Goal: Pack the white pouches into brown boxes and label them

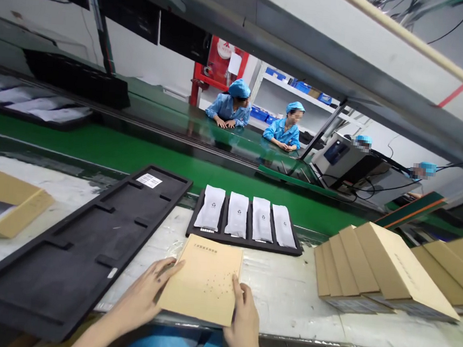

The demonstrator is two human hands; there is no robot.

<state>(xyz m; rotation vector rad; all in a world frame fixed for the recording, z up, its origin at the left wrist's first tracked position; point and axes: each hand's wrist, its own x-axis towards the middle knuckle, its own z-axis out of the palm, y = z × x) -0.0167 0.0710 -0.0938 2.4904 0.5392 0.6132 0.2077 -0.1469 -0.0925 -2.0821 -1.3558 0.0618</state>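
Between my two hands is a flat-faced tan cardboard box [201, 281] with a line of dark print near its far edge and small reddish dots on its face. My left hand [151, 285] grips its left side, thumb along the edge. On the right side, my right hand [243, 317] holds it with the thumb near the top face; a watch is on that wrist. Just beyond the box, a black tray [244, 240] carries several white printed pouches [236, 215] in separate slots. The underside of the box is hidden.
To the left lies a long black foam tray [82, 252] and an open cardboard box [17, 214]. Several tan boxes [389, 263] lean in a row at right. A green conveyor belt [136, 154] runs behind; co-workers in blue [231, 108] sit across it. A shelf hangs overhead.
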